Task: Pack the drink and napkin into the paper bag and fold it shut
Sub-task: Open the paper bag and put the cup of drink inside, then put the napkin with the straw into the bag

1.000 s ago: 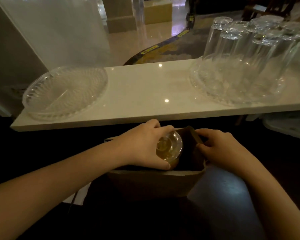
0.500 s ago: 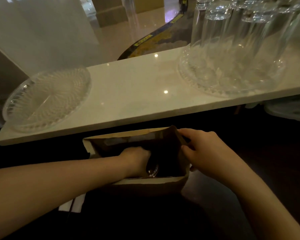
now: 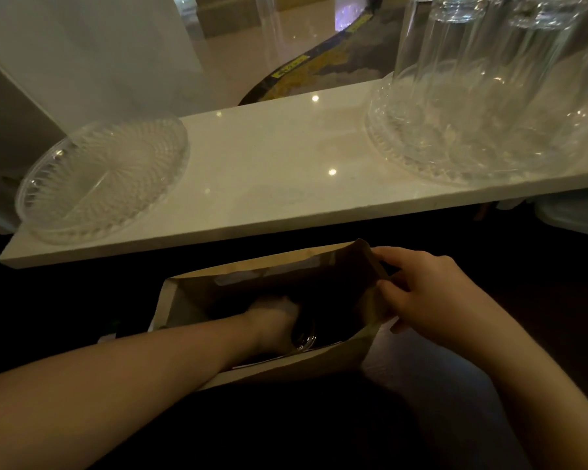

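Note:
A brown paper bag (image 3: 286, 364) stands open on the dark surface below the white counter. My left hand (image 3: 272, 323) is deep inside it, wrapped around the drink (image 3: 304, 339), a clear lidded cup of which only the lid's edge shows. My right hand (image 3: 421, 296) pinches the bag's right rim and holds the mouth wide. A white napkin corner (image 3: 104, 338) peeks out on the dark surface left of the bag, partly hidden by my left forearm.
A white stone counter (image 3: 279, 184) runs across just beyond the bag. On its left lies a clear patterned platter (image 3: 102, 178); on its right a glass tray (image 3: 472, 157) carries several upturned drinking glasses (image 3: 489, 62).
My left hand has lowered the drink from the bag's mouth down into the bag. The right hand has kept its hold on the rim. The camera has moved closer.

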